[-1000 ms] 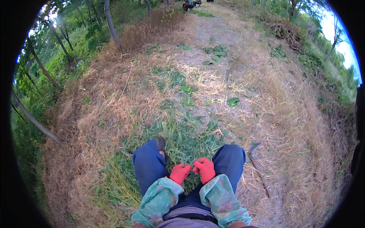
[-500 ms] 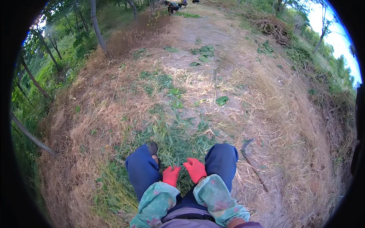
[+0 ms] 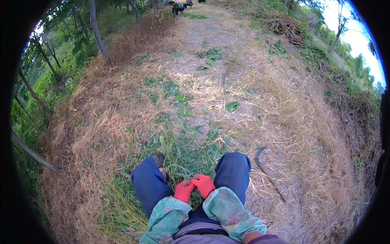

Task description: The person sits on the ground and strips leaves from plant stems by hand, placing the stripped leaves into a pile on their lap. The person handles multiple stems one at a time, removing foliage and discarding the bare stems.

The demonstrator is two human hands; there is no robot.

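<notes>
My left hand (image 3: 183,191) and my right hand (image 3: 204,185), both in red gloves, meet between my knees with fingertips touching. Both are closed in a pinch, and narrow green leaves stick up where the fingertips come together. Beneath and just beyond them spreads a heap of cut green leafy stems (image 3: 189,150). What lies inside the fingers is mostly hidden. Right of my right knee, a sickle (image 3: 271,179) with a curved dark blade and a long wooden handle rests on the dry grass.
Yellowish-green stalks (image 3: 122,209) lie by my left leg. Along the dry-grass path lie several leafy clumps (image 3: 211,53) and a thin upright stake (image 3: 224,91). Trees (image 3: 97,30) line the left side; a brush pile (image 3: 284,27) sits at far right. Other people (image 3: 177,7) crouch far ahead.
My right hand has moved left and down to meet my left hand, closing the gap between them. The whole view has shifted slightly.
</notes>
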